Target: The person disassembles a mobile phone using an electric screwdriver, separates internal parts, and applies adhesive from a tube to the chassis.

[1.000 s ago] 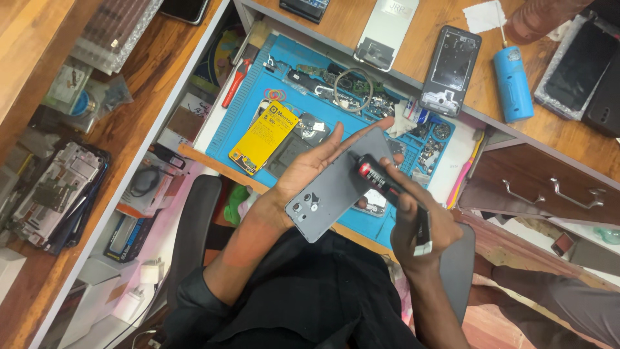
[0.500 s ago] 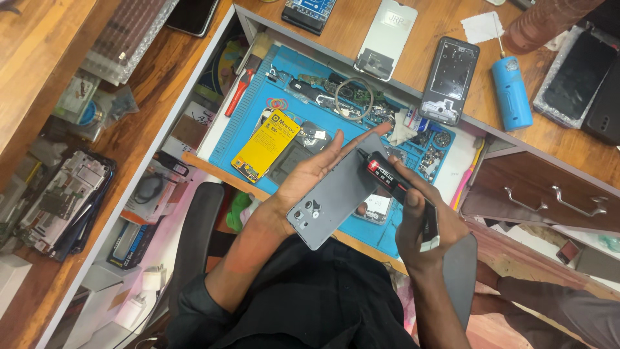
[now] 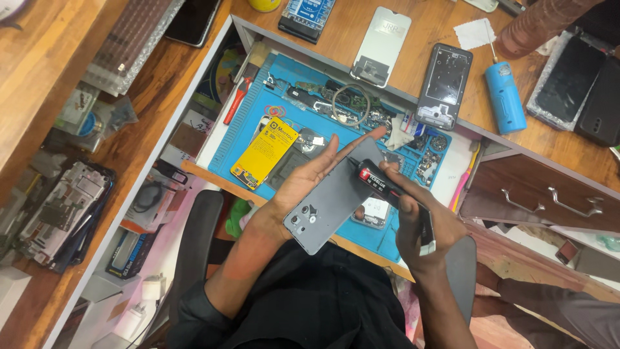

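My left hand (image 3: 303,181) lies palm up and holds a grey phone back cover (image 3: 329,203) with several camera holes at its near end. In my right hand (image 3: 420,223) is a black and red glue tube (image 3: 374,181), its tip resting on the far part of the cover. Both hands are above the blue work mat (image 3: 239,129), which lies in an open drawer. A yellow phone battery (image 3: 265,152) sits on the mat just left of my left hand.
Small phone parts, a wire loop (image 3: 349,103) and a red-handled tool (image 3: 236,100) are on the mat. On the wooden desk beyond lie a white phone cover (image 3: 381,45), a black phone frame (image 3: 445,84), a blue cylinder (image 3: 505,103) and dark phones (image 3: 568,77). Stripped phones lie at left (image 3: 58,207).
Both hands with the cover and tube stay together; the view has drifted slightly. The tube tip has shifted a little along the cover's far edge.
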